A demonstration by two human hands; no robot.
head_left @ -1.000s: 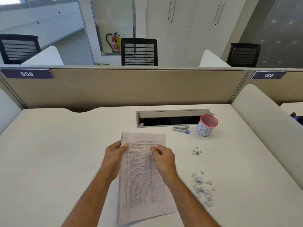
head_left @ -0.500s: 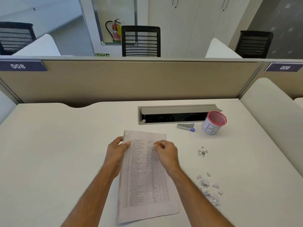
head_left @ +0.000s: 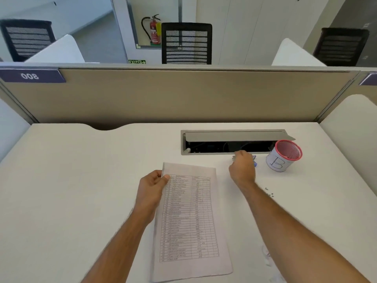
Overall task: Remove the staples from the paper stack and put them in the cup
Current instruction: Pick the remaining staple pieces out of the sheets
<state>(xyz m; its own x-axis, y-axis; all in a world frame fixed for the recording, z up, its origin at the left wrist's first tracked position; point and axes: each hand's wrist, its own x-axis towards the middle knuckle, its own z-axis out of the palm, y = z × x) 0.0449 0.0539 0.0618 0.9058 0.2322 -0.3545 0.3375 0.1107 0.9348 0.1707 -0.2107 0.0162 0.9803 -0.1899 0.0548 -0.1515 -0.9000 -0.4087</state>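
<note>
On the desk (head_left: 81, 180), right hand (head_left: 242, 168) covers the staple remover (head_left: 254, 162).

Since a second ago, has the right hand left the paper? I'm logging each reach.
Yes. The right hand has gone from the paper stack toward the cable tray, onto the staple remover beside the cup.
</note>
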